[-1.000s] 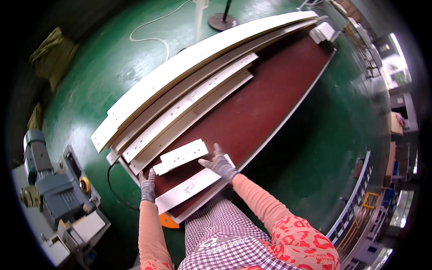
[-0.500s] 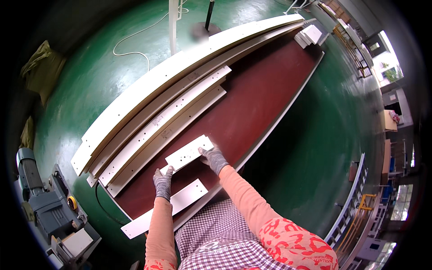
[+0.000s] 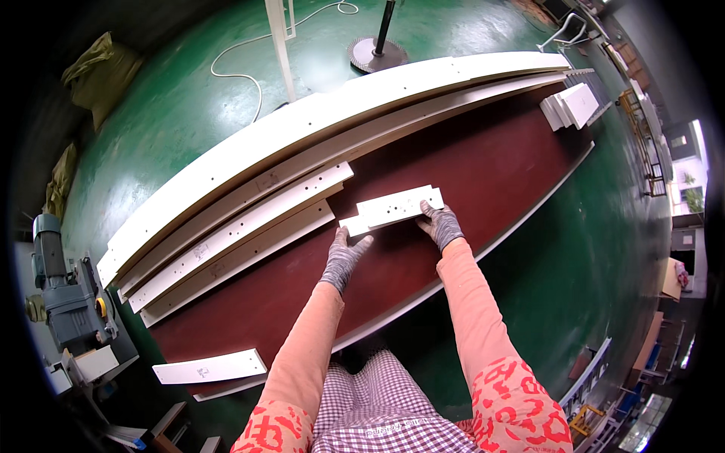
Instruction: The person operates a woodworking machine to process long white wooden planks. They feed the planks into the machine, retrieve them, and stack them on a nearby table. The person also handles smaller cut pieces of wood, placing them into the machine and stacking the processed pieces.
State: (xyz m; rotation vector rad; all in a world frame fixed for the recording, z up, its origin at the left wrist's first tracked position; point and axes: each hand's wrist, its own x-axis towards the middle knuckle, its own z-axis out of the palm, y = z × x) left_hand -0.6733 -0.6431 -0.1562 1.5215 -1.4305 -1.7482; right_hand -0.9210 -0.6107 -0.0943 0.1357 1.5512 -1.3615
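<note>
White short panels (image 3: 393, 209) lie stacked on the dark red table (image 3: 483, 166); your left hand (image 3: 344, 255), gloved, rests flat with fingers spread at their near-left end, and your right hand (image 3: 440, 224) grips the right end. Square both ends flush before sliding, I'd judge, keeping clear of the long white boards (image 3: 249, 219) to the left. Small white boxes (image 3: 570, 106) sit at the far right end, labels too small to tell.

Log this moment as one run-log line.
left hand: gloved, at short white panel's left end | right hand: gloved, at its right end | panel on dark red table
</note>
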